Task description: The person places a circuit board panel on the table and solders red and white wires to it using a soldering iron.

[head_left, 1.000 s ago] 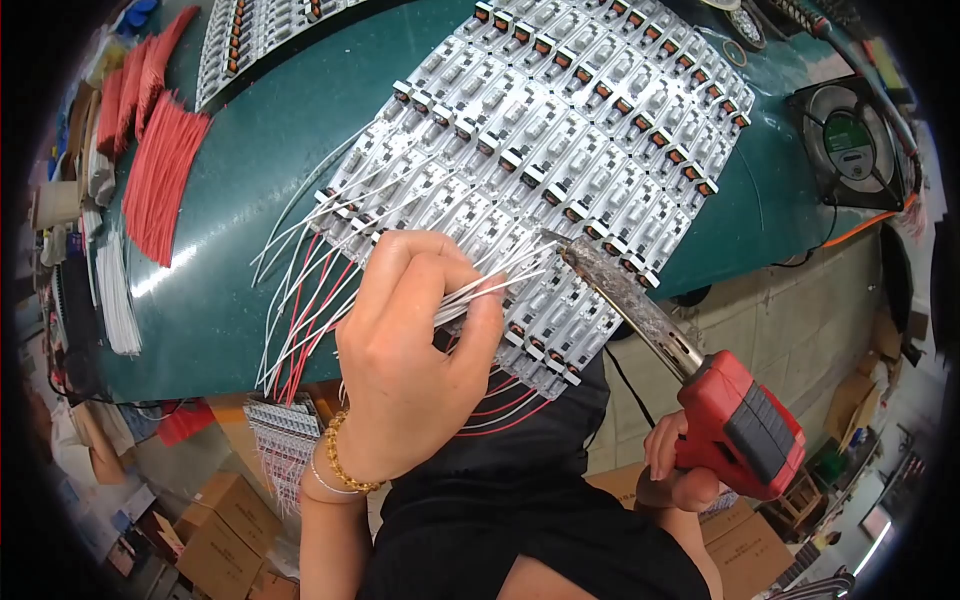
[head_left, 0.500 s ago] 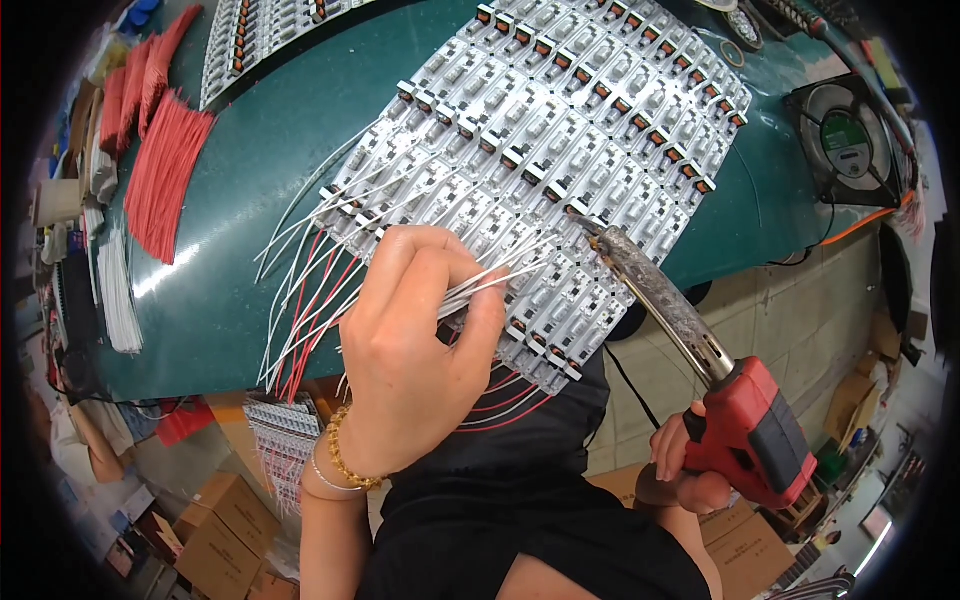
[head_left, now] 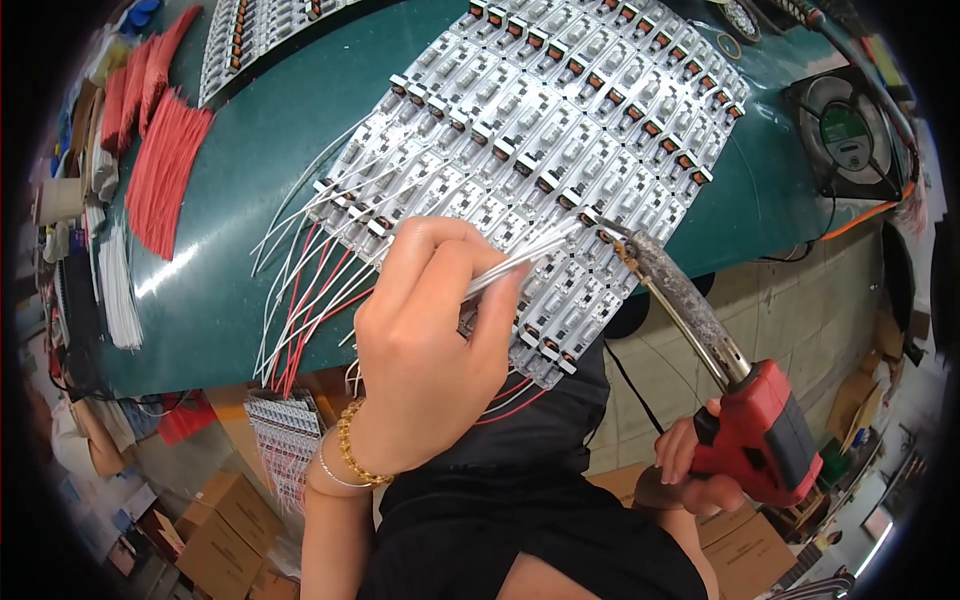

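Observation:
My left hand (head_left: 430, 340) is closed in a pinch around several thin white wires (head_left: 535, 248), whose ends point right over a panel of small circuit boards (head_left: 540, 100). In my right hand (head_left: 692, 470) is a soldering iron (head_left: 762, 425) with a red and black handle and a scorched metal barrel. Its tip lies on or just above the panel, close to the wire ends; contact is too small to make out. More white wires and some red wires (head_left: 292, 310) trail from the panel's left side. The left palm hides part of the panel.
The panel lies on a green tabletop (head_left: 240, 200) and overhangs its near edge. Bundles of red wire (head_left: 168, 185) and white wire (head_left: 119, 290) lie at the left. A fan (head_left: 845, 135) stands at the right. Cardboard boxes (head_left: 228, 530) sit below.
My left hand has shifted slightly right with the white wires. The soldering iron has moved a little right and down. The panel has slid slightly to the left.

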The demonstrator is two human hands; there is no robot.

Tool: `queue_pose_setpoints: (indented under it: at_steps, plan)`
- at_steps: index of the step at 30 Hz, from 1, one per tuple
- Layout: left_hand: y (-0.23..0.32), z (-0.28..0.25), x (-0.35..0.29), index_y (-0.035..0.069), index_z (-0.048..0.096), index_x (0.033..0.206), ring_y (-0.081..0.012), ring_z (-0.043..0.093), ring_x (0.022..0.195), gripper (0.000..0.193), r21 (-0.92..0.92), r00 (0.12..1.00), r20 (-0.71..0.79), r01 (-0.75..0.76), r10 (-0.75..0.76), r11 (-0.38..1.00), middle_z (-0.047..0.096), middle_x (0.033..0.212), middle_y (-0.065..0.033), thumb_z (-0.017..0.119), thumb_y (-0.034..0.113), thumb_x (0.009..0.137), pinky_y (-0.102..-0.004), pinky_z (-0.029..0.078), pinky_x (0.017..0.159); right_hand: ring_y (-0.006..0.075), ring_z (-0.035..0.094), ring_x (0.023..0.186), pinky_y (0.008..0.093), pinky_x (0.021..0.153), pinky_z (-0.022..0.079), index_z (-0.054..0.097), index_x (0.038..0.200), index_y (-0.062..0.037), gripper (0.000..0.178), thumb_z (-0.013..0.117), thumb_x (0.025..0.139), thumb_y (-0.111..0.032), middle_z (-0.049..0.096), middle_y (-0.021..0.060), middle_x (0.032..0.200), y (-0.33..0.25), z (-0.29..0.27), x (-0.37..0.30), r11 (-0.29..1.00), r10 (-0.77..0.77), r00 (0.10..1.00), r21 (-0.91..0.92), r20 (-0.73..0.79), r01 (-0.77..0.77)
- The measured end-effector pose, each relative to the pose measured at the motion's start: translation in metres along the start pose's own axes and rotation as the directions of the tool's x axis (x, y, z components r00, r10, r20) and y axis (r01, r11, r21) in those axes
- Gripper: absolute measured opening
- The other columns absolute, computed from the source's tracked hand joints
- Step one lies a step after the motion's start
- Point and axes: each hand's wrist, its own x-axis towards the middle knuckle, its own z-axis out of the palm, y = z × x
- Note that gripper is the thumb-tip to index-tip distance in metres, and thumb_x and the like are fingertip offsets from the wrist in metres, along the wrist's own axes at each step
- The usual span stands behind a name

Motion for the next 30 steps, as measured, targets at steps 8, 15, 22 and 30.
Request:
queue_pose_setpoints:
  at_steps: [8,15,22,30]
  plan:
    - [0.001,0.007,0.003,0.001,0.056,0.076,-0.0225,0.056,0.062,0.013,0.015,0.999,-0.007,-0.044,0.044,0.999,0.054,0.079,-0.0091,0.066,-0.003,0.069,-0.0293,0.044,0.052,0.0099,0.043,0.038,0.0215,0.038,0.033,0.045,0.087,0.0018,0.077,0.062,0.062,-0.069,0.044,-0.0017,0.046,-0.016,0.016,0.001,0.987,0.126,0.972,-0.074,-0.196,-0.143]
    - [-0.002,0.007,-0.003,0.002,0.056,0.078,-0.0228,0.056,0.061,0.015,0.050,1.000,-0.019,-0.016,0.017,0.999,0.054,0.081,-0.0084,0.066,-0.003,0.067,-0.0302,0.044,0.051,0.0101,0.043,0.038,0.0226,0.039,0.036,0.043,0.113,0.0065,0.087,0.058,0.070,-0.067,0.045,-0.0005,0.047,-0.015,0.009,0.001,0.981,0.156,0.987,-0.109,-0.035,-0.159]
    - [0.009,0.006,0.000,-0.001,0.057,0.074,-0.0184,0.055,0.068,0.010,0.030,0.997,-0.007,0.082,-0.082,0.996,0.057,0.080,-0.0106,0.065,-0.005,0.070,-0.0260,0.042,0.058,0.0083,0.040,0.037,0.0209,0.038,0.035,0.036,0.122,0.0108,0.098,0.054,0.071,-0.071,0.041,-0.0041,0.045,-0.017,0.016,-0.004,0.980,0.110,0.987,-0.155,-0.116,-0.127]
    - [-0.002,0.007,-0.004,0.002,0.056,0.077,-0.0237,0.056,0.060,0.016,0.077,0.998,-0.043,-0.039,0.043,0.996,0.053,0.081,-0.0082,0.066,-0.002,0.067,-0.0308,0.043,0.050,0.0085,0.042,0.038,0.0211,0.040,0.036,0.033,0.123,0.0121,0.098,0.053,0.073,-0.069,0.041,-0.0042,0.046,-0.009,0.006,-0.004,0.989,0.122,0.992,-0.086,-0.024,-0.124]
